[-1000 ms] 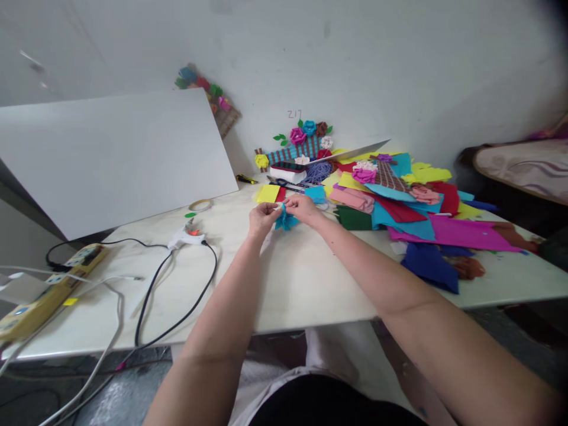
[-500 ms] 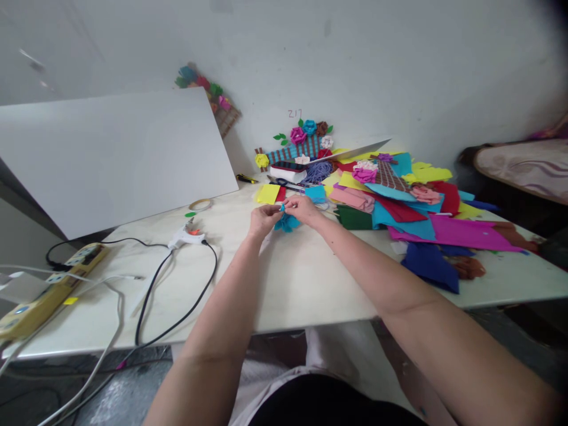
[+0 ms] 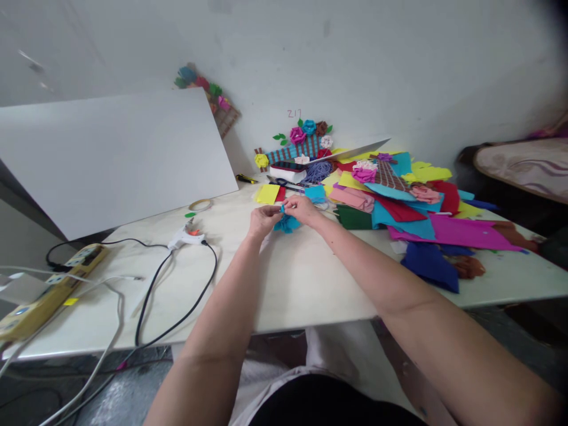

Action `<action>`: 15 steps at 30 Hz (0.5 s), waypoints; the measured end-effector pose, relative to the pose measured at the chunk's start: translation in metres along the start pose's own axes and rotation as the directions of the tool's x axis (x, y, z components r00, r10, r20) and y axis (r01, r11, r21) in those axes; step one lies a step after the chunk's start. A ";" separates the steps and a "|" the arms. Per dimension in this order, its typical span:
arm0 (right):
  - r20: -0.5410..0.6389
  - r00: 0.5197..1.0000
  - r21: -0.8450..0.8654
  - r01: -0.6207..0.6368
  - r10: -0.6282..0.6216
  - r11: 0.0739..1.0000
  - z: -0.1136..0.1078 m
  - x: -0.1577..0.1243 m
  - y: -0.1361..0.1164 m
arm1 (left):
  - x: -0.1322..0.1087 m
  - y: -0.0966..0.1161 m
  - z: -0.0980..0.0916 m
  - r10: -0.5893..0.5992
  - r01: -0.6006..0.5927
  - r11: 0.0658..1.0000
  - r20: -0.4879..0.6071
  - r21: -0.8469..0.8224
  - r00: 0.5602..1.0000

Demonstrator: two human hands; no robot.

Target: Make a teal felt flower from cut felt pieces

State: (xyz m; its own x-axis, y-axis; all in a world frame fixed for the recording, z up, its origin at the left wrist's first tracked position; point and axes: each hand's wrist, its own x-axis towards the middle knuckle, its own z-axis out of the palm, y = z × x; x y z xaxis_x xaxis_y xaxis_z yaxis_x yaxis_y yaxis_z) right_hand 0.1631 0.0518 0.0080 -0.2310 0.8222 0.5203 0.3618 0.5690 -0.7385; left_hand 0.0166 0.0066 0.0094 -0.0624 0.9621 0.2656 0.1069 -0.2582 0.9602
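Observation:
Both my hands meet over the middle of the white table point(image 3: 293, 278). My left hand point(image 3: 262, 219) and my right hand point(image 3: 302, 208) pinch the same piece of blue felt point(image 3: 286, 222). The top end of the felt is rolled tight between my fingertips, and the loose rest hangs down onto the table below my hands. A yellow felt square point(image 3: 267, 193) lies just behind my left hand.
A heap of coloured felt sheets point(image 3: 412, 207) covers the right of the table. A felt flower basket point(image 3: 299, 145) leans on the wall behind scissors point(image 3: 284, 183). A glue gun point(image 3: 186, 236), its black cable point(image 3: 177, 296) and a power strip point(image 3: 48, 290) lie left. A white board point(image 3: 110, 154) leans at the back left.
The blue felt has been drawn in between my fingertips. Less of it spreads out below my hands than a second ago. My arms have stayed in place.

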 end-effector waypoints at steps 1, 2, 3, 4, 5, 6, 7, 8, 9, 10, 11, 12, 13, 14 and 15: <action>0.002 1.000 0.003 -0.001 0.001 1.000 0.000 0.000 0.000 | 0.000 0.000 0.000 -0.001 0.001 1.000 -0.004 -0.001 1.000; 0.004 1.000 0.005 -0.002 0.001 1.000 0.000 0.000 -0.001 | 0.001 -0.001 0.000 -0.003 0.003 1.000 -0.007 -0.001 1.000; 0.005 1.000 0.008 -0.002 0.002 1.000 0.000 0.000 -0.001 | 0.001 -0.001 0.000 -0.004 0.004 1.000 -0.008 -0.002 1.000; 0.005 1.000 0.011 -0.002 0.002 1.000 0.000 0.000 -0.001 | 0.002 -0.002 0.000 -0.005 0.005 1.000 -0.008 -0.002 1.000; 0.006 1.000 0.012 -0.002 0.002 1.000 0.000 0.000 -0.001 | 0.002 -0.003 0.000 -0.005 0.005 1.000 -0.007 -0.002 1.000; 0.006 1.000 0.012 -0.002 0.001 1.000 0.000 0.000 -0.001 | 0.002 -0.003 0.000 -0.003 0.003 1.000 -0.006 -0.002 1.000; 0.006 1.000 0.010 -0.001 0.001 1.000 0.000 0.000 0.000 | 0.003 -0.004 0.000 0.000 0.000 1.000 -0.004 -0.003 1.000; 0.007 1.000 0.007 0.000 0.000 1.000 0.001 0.000 0.000 | 0.003 -0.005 0.000 0.003 -0.003 1.000 -0.004 -0.005 1.000; 0.007 1.000 0.006 0.002 -0.002 1.000 0.001 0.000 0.001 | 0.003 -0.005 0.000 0.006 -0.006 1.000 -0.005 -0.004 1.000; 0.008 1.000 0.005 0.005 -0.005 1.000 0.001 0.000 0.002 | 0.004 -0.006 0.000 0.008 -0.008 1.000 -0.007 0.001 1.000; 0.008 1.000 0.006 0.009 -0.009 1.000 0.001 0.000 0.002 | 0.004 -0.007 0.000 0.009 -0.009 1.000 -0.011 0.009 1.000; 0.010 1.000 0.009 0.015 -0.015 1.000 0.001 0.000 0.003 | 0.005 -0.007 0.000 0.009 -0.009 1.000 -0.017 0.020 1.000; 0.012 1.000 0.012 0.019 -0.019 1.000 0.001 0.001 0.003 | 0.005 -0.008 -0.001 0.006 -0.005 0.999 -0.026 0.035 1.000; 0.013 1.000 0.014 0.021 -0.021 1.000 0.001 0.001 0.003 | 0.006 -0.008 -0.001 0.003 -0.001 0.999 -0.036 0.050 0.999; 0.015 1.000 0.015 0.021 -0.021 1.000 0.001 0.000 0.003 | 0.006 -0.009 -0.001 0.000 0.003 0.998 -0.046 0.065 0.999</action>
State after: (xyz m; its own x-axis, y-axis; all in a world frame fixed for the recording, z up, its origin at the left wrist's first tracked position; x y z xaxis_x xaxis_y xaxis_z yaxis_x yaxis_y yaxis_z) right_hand 0.1629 0.0540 0.0053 -0.2517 0.8103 0.5292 0.3434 0.5860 -0.7340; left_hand 0.0142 0.0145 0.0030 -0.1076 0.9569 0.2697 0.1709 -0.2494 0.9532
